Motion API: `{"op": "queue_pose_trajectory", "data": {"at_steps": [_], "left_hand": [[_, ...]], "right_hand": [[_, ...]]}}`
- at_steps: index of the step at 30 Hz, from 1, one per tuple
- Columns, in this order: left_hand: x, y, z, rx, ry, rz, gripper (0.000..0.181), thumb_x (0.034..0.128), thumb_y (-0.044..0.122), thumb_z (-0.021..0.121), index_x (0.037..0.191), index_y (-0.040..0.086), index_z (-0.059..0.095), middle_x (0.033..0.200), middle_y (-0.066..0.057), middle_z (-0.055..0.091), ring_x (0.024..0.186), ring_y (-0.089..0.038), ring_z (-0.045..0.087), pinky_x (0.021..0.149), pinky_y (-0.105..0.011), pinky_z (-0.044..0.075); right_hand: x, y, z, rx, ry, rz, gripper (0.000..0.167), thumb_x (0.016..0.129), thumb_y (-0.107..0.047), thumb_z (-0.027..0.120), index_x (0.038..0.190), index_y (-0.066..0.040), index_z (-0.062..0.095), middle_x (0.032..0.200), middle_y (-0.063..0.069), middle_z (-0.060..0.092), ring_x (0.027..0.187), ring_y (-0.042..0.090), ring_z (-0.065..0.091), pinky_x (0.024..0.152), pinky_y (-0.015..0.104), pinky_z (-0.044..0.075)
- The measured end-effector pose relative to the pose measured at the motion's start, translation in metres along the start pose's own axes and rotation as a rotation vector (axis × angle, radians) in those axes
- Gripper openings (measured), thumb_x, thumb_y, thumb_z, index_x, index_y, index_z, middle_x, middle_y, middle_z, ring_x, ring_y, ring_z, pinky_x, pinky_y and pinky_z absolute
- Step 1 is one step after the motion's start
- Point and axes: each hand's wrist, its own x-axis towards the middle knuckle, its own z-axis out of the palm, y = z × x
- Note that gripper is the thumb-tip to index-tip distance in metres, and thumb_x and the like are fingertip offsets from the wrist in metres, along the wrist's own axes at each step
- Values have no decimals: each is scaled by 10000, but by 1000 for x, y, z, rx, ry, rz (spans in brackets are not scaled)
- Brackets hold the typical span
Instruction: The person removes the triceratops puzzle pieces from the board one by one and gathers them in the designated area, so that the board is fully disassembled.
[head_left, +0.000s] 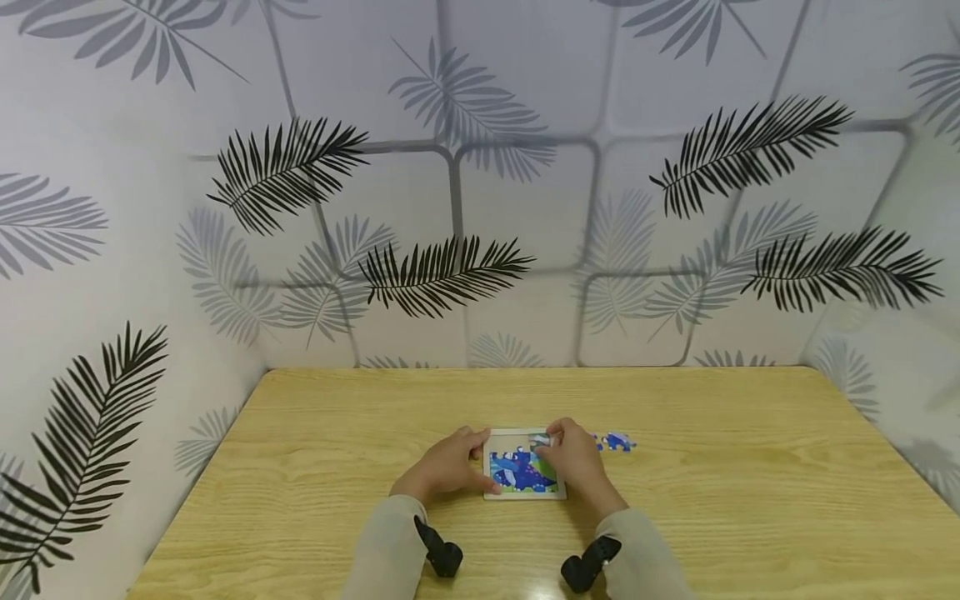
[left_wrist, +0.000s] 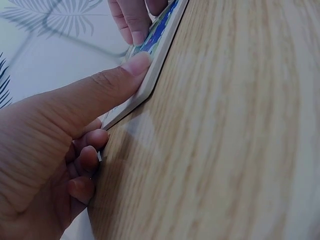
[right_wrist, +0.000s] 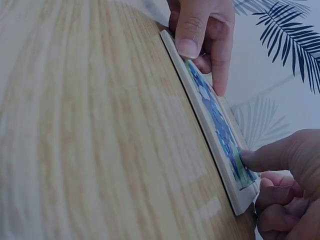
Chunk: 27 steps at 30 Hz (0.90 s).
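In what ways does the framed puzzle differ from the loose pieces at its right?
The framed puzzle has a pale border; the loose pieces have none. The framed puzzle covers a larger area than the loose pieces. Both show blue.

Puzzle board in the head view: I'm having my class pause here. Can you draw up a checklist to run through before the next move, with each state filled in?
1. Puzzle board lying on the table: ok.
2. Left hand steadying the board's left side: ok, it grips that edge.
3. Picture complete: not ok, bare backing shows at the upper left.
4. Loose pieces in sight: ok, they lie to the right of the board, beside the right hand.
5. Upper right corner properly seated: cannot tell, the right hand partly covers it.
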Motion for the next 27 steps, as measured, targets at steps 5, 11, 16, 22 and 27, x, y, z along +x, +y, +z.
{"op": "queue_pose_trajectory", "data": {"at_steps": [5,11,16,22,27], "left_hand": [[-1,0,0,-7,2,2,949,714,395,819,1473,89,338,877,0,391,751,-128,372,695,-309,326],[-1,-1,1,0,6,10,948,713,403,818,1471,88,344,870,7,380,742,-120,362,691,-301,322],[-1,-2,2,-3,6,8,951,709,402,821,1470,88,346,867,9,378,737,-120,359,687,-301,322],[1,-3,3,-7,10,-12,955,698,410,827,1468,99,356,865,6,383,734,-129,366,676,-302,321],[1,-4,2,-9,6,-6,952,705,401,825,1471,99,348,865,4,381,734,-128,362,676,-302,320]], "right_hand": [[0,-2,0,-5,24,-38,298,803,-83,744,1024,11,569,819,91,476,718,210,460,589,296,388],[0,-2,1,14,38,-54,304,788,-58,751,1013,14,560,867,106,484,779,235,467,666,344,423],[-1,-1,2,81,38,-39,299,801,-28,730,1023,-14,530,815,65,488,744,204,474,644,316,420],[1,1,3,165,76,-24,165,851,-31,672,978,-15,568,817,80,539,727,199,500,607,283,430],[4,2,4,212,91,16,115,871,-68,660,948,-9,598,833,76,536,764,200,494,633,277,419]]}}
